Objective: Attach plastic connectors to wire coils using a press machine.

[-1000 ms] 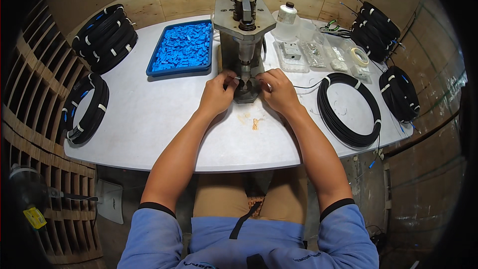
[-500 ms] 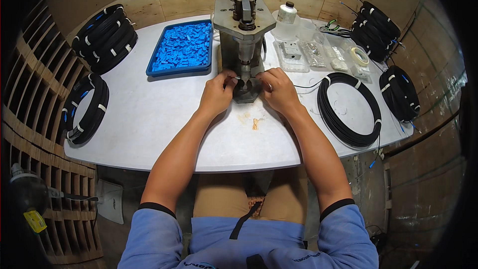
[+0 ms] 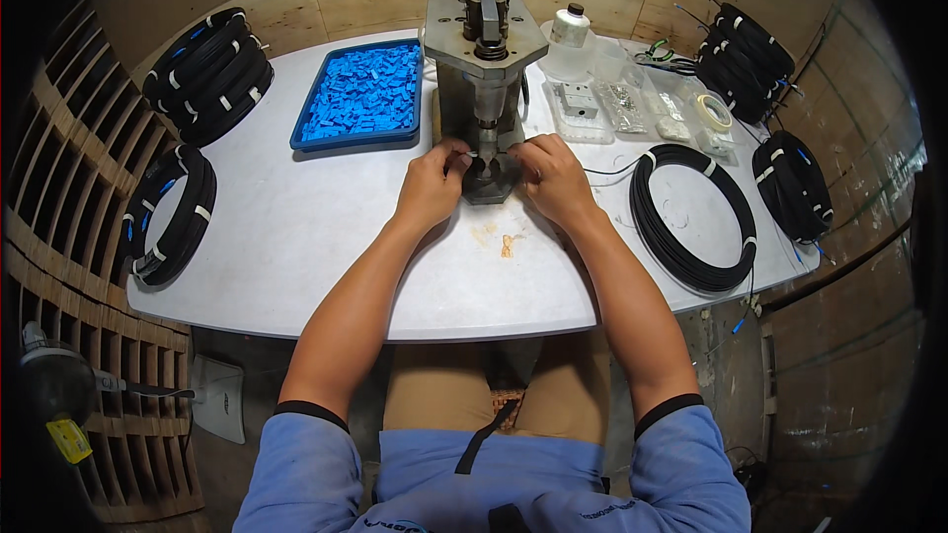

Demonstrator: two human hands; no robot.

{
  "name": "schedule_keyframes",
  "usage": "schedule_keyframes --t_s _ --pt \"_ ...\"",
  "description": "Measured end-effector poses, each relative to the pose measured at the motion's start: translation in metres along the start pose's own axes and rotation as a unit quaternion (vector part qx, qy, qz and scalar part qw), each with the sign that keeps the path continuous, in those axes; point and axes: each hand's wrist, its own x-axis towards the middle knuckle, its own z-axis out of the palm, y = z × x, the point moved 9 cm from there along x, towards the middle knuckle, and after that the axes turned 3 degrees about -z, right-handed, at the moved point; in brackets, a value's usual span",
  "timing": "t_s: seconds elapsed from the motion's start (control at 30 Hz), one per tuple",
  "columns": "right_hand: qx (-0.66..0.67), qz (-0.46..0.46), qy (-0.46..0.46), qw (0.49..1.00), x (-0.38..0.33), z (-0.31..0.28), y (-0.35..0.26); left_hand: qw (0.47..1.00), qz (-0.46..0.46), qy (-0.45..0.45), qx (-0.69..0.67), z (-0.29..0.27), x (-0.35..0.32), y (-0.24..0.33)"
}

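A metal bench press (image 3: 486,54) stands at the far middle of the table, its ram lowered towards the base. My left hand (image 3: 433,183) is closed in a pinch at the left of the ram tip; whatever it grips is too small to make out. Opposite it, my right hand (image 3: 556,178) pinches the end of a black cable (image 3: 609,173) beside the ram. That cable leads right to a large black cable coil (image 3: 644,227) lying flat, bound with white ties. The work point between my fingertips is partly hidden.
A dark blue tray (image 3: 355,146) full of small blue pieces sits left of the press. Bundled black coils (image 3: 209,76) and another coil (image 3: 200,212) lie further left. At the right are a white bottle (image 3: 570,28), clear trays (image 3: 583,128), a tape roll (image 3: 713,112) and more coils (image 3: 790,188).
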Motion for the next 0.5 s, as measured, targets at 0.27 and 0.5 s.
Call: schedule_keyframes --t_s 0.27,0.5 --pt "-0.005 -0.007 0.001 1.0 -0.0016 0.0019 0.0032 1.0 0.013 0.014 -0.002 -0.0014 -0.0004 0.0025" --pt "-0.001 0.008 -0.008 1.0 -0.0014 0.0022 0.0025 1.0 0.006 0.016 0.004 -0.0025 -0.0015 0.002"
